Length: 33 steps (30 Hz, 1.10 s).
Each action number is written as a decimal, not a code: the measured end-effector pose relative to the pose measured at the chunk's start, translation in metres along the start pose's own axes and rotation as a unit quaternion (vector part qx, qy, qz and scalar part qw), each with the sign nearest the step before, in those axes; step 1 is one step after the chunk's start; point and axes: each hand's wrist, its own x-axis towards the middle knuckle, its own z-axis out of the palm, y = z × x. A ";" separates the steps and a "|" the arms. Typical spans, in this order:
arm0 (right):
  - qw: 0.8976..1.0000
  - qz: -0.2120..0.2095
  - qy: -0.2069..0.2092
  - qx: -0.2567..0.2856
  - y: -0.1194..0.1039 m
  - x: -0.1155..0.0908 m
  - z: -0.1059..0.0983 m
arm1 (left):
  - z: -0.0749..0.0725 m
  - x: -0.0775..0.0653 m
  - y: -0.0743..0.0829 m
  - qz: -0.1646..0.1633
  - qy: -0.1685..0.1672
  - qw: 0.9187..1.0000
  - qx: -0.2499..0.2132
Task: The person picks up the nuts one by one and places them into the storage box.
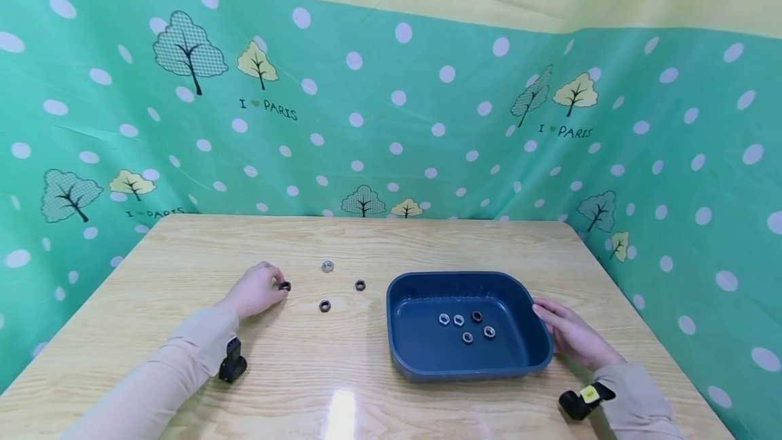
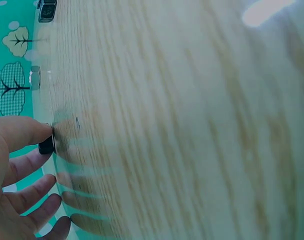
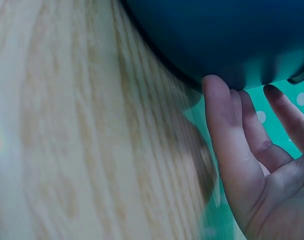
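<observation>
On the left of the wooden table, my left hand (image 1: 259, 288) pinches a dark hex nut (image 1: 284, 286) between thumb and index finger. The left wrist view shows this nut (image 2: 46, 145) at the fingertips, close to the tabletop. To its right lie two dark nuts, one farther back (image 1: 360, 285) and one nearer (image 1: 325, 306), with a silver nut (image 1: 328, 266) behind. My right hand (image 1: 571, 333) holds the right side of a dark blue basin (image 1: 421, 373), its upper digits over the rim and others against the outer wall (image 3: 232, 45). Several nuts (image 1: 459, 320) lie inside the basin.
The wooden table (image 1: 293, 392) reaches back to a green dotted curtain (image 1: 391, 148), which also hangs along both sides. Black wrist cameras are strapped at the left sleeve (image 1: 232, 362) and the right sleeve (image 1: 583, 400). Light glares on the table's front.
</observation>
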 end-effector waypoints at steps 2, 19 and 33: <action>1.000 -0.001 0.001 0.000 0.000 0.000 0.000 | -0.001 0.000 0.000 0.001 0.000 1.000 -0.002; 1.000 -0.003 0.002 -0.004 0.001 0.000 0.000 | -0.004 -0.002 0.002 0.008 0.008 1.000 -0.012; 1.000 0.001 0.005 -0.003 0.003 0.001 -0.001 | -0.007 -0.004 -0.002 0.016 0.033 0.998 -0.044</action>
